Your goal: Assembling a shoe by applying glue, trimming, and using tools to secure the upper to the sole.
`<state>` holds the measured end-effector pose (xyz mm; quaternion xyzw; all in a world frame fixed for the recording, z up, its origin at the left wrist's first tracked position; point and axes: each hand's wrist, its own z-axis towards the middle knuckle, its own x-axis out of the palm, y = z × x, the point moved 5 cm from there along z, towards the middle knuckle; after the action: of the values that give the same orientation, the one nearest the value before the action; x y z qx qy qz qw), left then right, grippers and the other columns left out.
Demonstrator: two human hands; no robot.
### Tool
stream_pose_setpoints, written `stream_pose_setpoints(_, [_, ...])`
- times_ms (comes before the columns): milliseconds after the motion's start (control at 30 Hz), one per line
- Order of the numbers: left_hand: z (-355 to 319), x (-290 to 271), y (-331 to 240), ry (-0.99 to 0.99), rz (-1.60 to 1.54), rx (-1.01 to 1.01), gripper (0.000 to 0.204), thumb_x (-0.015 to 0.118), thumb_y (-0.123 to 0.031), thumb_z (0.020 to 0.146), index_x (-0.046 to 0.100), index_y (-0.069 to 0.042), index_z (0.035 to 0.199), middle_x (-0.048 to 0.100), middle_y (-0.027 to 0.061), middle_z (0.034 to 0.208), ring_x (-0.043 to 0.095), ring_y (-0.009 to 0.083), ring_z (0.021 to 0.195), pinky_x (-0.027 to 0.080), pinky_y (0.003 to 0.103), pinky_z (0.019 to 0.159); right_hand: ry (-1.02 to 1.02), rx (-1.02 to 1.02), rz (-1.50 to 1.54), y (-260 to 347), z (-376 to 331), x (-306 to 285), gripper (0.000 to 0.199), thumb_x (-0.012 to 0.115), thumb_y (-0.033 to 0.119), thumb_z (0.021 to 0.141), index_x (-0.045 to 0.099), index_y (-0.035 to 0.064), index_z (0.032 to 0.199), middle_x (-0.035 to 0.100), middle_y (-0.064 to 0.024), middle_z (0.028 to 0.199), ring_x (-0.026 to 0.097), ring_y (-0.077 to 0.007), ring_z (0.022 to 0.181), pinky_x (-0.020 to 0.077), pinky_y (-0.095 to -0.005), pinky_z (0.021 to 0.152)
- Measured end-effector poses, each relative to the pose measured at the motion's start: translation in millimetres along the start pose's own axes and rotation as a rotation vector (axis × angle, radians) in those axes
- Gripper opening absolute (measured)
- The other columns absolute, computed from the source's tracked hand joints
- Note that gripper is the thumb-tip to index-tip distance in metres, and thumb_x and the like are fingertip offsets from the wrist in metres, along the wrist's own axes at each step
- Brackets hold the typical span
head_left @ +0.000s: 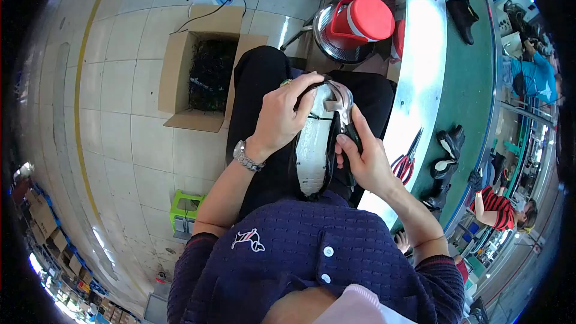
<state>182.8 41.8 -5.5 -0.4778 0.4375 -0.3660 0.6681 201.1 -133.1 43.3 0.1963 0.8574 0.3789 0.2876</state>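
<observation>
A black shoe (313, 156) rests bottom-up on my lap, its pale insole board facing me and the black upper folded around its edge. My left hand (282, 117) is closed over the far left end of the shoe, fingers curled across that end. In my right hand (367, 159) is a pair of lasting pincers (342, 105), with fingers and thumb wrapped around its dark handles. The metal head of the pincers lies against the far right edge of the shoe. Whether its jaws pinch the upper is not clear.
An open cardboard box (174, 84) with dark contents sits on the floor to the left. A red-and-white jug (366, 18) stands on a metal stool. Red-handled scissors (405, 165) lie on the metal ledge; black shoes (462, 18) stand on the green belt (456, 84). Co-workers are at right.
</observation>
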Motion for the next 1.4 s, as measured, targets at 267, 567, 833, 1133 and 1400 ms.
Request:
stream_pose_setpoints(267, [5.2, -7.3, 1.1, 0.145, 0.112, 0.139, 0.020, 0.059, 0.001, 0.087, 0.067, -0.002, 0.104, 0.069, 0.0177, 0.108, 0.069, 0.0249, 0.098, 0.052, 0.031, 0.072, 0.123, 0.014, -0.369, 43.2, -1.8, -36.9, 0.061, 0.056, 0.005, 0.093, 0.028, 0.0081, 0.148, 0.067, -0.0184, 0.079, 0.069, -0.0323, 0.070, 0.0535, -0.0386, 0.066])
stream_pose_setpoints(567, [13.5, -8.1, -3.2, 0.143, 0.166, 0.257, 0.019, 0.060, 0.003, 0.085, 0.067, -0.001, 0.102, 0.068, 0.0195, 0.105, 0.070, 0.0253, 0.087, 0.051, 0.031, 0.066, -0.185, -0.269, -0.843, 39.0, 22.5, -19.4, 0.069, 0.057, 0.011, 0.091, 0.023, 0.0147, 0.151, 0.065, -0.0181, 0.069, 0.065, -0.0360, 0.060, 0.0528, -0.0451, 0.056])
stream_pose_setpoints(833, [12.2, -7.1, 0.0, 0.118, 0.134, 0.292, 0.013, 0.060, 0.002, 0.086, 0.063, -0.001, 0.097, 0.068, 0.0157, 0.110, 0.069, 0.0247, 0.080, 0.052, 0.032, 0.068, -0.330, -0.351, -0.744, 28.6, 21.3, -12.1, 0.068, 0.057, 0.012, 0.092, 0.023, 0.0124, 0.151, 0.065, -0.0185, 0.072, 0.065, -0.0328, 0.057, 0.0514, -0.0410, 0.051])
stream_pose_setpoints(1133, [13.5, -12.2, 4.1, 0.147, -0.194, -0.101, 0.022, 0.062, -0.007, 0.090, 0.052, 0.001, 0.108, 0.068, 0.0184, 0.110, 0.068, 0.0282, 0.103, 0.053, 0.033, 0.087, -0.460, -0.628, -0.529, 57.5, 16.2, -23.3, 0.069, 0.055, 0.014, 0.093, 0.019, 0.0165, 0.152, 0.064, -0.0165, 0.071, 0.064, -0.0314, 0.054, 0.0523, -0.0386, 0.052])
stream_pose_setpoints(1400, [13.2, -16.2, 16.1, 0.178, -0.232, -0.215, 0.026, 0.064, -0.004, 0.090, 0.046, -0.001, 0.110, 0.066, 0.0147, 0.111, 0.061, 0.0168, 0.111, 0.052, 0.027, 0.086, -0.203, -0.491, -0.846, 58.9, 21.6, -20.2, 0.072, 0.055, 0.013, 0.093, 0.016, 0.0189, 0.153, 0.065, -0.0168, 0.069, 0.065, -0.0319, 0.056, 0.0537, -0.0403, 0.052])
